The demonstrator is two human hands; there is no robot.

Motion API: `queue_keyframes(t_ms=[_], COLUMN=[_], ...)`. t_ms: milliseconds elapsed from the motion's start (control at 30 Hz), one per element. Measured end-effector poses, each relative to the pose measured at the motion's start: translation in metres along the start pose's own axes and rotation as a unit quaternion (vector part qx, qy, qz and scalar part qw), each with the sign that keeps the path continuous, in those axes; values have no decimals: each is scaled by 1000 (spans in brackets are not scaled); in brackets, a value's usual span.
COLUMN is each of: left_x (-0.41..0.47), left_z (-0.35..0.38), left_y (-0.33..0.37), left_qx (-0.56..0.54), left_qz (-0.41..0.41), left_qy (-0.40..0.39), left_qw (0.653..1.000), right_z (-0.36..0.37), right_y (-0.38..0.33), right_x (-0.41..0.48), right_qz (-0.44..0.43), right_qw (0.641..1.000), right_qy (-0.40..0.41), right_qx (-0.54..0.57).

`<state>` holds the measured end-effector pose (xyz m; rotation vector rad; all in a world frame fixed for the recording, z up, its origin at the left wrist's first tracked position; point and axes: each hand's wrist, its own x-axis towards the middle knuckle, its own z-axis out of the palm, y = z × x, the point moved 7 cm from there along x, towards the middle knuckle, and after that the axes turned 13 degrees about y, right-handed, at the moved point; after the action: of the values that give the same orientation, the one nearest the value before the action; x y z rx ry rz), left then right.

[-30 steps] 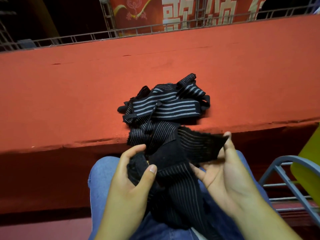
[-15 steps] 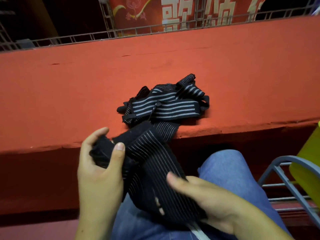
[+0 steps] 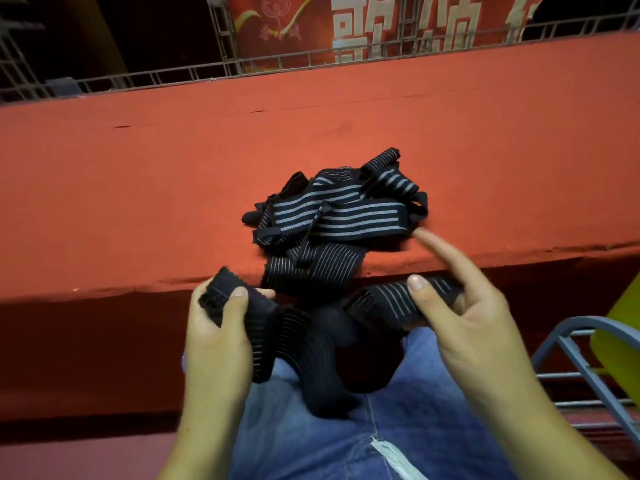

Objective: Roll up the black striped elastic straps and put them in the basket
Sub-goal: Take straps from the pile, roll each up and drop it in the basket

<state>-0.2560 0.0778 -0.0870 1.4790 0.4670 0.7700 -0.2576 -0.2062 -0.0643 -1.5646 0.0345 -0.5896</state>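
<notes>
Below red ledge [image 3: 138,202], left hand [image 3: 214,341] and right hand [image 3: 474,323] grip strap [image 3: 301,341], ends hidden

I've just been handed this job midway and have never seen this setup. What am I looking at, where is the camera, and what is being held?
There is no machine here: a person works with two bare hands. The single picture comes from a camera worn on the head, looking forward and down. The left hand grips a strap near one end. The right hand pinches it near the other end under the thumb, with the forefinger stretched out. The strap sags between them over the jeans. On the red ledge in front lies a pile of more striped straps, one hanging over the edge. No basket is in view.
</notes>
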Motion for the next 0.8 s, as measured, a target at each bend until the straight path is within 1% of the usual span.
queue_keyframes(t_ms=[67,200,267,333,433,500,633,700,800], left_x=[-5,-14,-13,-12,-15,-20,-34,-38,-41], left_z=[2,10,10,9,14,19,32,36,38], left_y=[3,15,17,22,31,36,41,43,38], left_qx=[12,45,50,45,14,-9,-46,-56,-64], left_qz=[9,66,93,109,119,122,120,123,105], left_qy=[-1,-51,-51,-51,-82,-109,-153,-156,-147], left_qw=[1000,995,993,992,989,986,980,978,982], right_z=[3,17,22,24,25,29,40,47,58], right_y=[-6,1,3,1,-1,1,8,12,19], right_x=[-3,-12,-14,-14,-13,-16,-25,-32,-44], right_qz=[-3,41,40,23,1,4,10,32,95], right_qw=[1000,993,989,989,992,992,990,987,980], right_qy=[-23,-108,-138,-139,-123,-124,-141,-156,-176], right_qx=[-3,-20,-37,-46,-39,-22,-23,-9,23])
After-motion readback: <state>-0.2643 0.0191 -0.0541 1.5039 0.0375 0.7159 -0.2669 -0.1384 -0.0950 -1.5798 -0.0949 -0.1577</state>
